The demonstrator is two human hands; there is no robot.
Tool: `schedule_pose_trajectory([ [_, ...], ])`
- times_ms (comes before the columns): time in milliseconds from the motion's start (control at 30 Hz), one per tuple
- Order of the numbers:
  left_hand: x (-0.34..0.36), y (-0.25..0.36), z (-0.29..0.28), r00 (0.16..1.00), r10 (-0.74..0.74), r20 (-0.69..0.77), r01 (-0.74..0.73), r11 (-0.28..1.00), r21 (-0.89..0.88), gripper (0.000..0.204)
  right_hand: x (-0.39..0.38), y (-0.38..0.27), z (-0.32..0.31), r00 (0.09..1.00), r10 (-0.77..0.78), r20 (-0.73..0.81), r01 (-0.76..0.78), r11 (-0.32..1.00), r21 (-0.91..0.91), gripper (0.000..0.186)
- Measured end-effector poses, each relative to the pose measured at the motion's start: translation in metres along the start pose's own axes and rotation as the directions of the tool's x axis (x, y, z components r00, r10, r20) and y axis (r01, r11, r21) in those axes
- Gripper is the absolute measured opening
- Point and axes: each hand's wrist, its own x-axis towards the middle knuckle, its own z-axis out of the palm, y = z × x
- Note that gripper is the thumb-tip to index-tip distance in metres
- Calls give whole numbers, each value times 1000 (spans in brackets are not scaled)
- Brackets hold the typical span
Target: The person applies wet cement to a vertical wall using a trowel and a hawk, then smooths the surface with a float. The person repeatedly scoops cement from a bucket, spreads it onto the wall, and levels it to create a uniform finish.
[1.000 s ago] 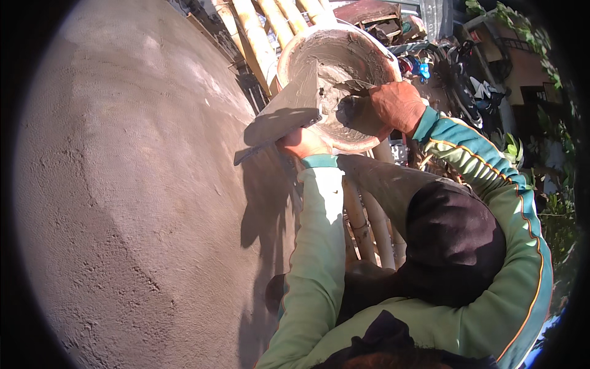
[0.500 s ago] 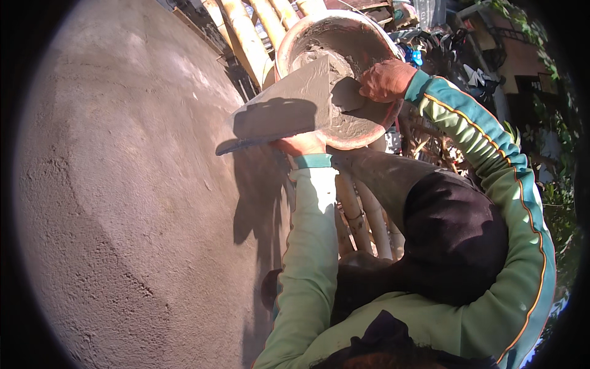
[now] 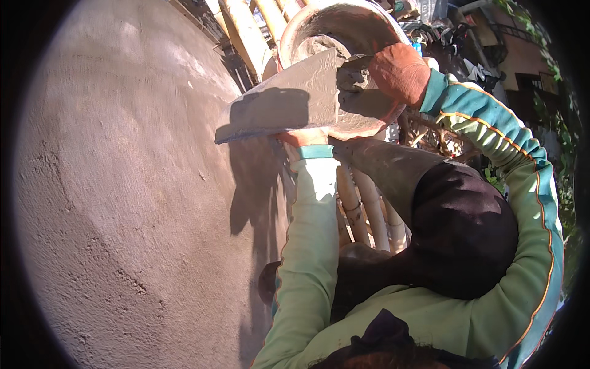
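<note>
My left hand [image 3: 305, 136] is closed beneath a flat, mortar-smeared plasterer's hawk [image 3: 283, 101]; the hawk hides its fingers. The board is tilted, and its right edge overlaps a round, mortar-stained tub [image 3: 369, 126]. Over the tub's right side, my right hand [image 3: 401, 74] is closed round a trowel, whose handle is hidden in my grip. A lump of wet grey mortar [image 3: 353, 75] sits at the trowel, between that hand and the hawk's edge. More mortar lies inside the tub.
A rough plastered wall [image 3: 135, 184] fills the left side. Bamboo poles [image 3: 367, 200] form the platform under my bent leg [image 3: 464, 227], and others [image 3: 246, 34] lie beyond near the tub. Clutter [image 3: 452, 46] and leafy plants are at the right.
My right hand has risen nearer and slightly right, with mortar now heaped at the trowel beside the hawk. The hawk has shifted slightly, and the tub sits a little higher in view.
</note>
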Motion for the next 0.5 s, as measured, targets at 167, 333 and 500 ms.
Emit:
schedule_pose_trajectory([
  [167, -1, 17, 16, 982, 171, -80, -167, 985, 51, 35, -6, 8, 2, 979, -77, 188, 16, 953, 304, 20],
  [333, 20, 74, 32, 868, 469, -166, -390, 848, 358, 38, -11, 4, 39, 900, -370, 230, 113, 708, 697, 26],
  [500, 63, 148, 37, 747, 647, -152, -262, 497, 828, 41, -21, 6, 32, 808, -324, 491, -585, -347, 733, 36],
])
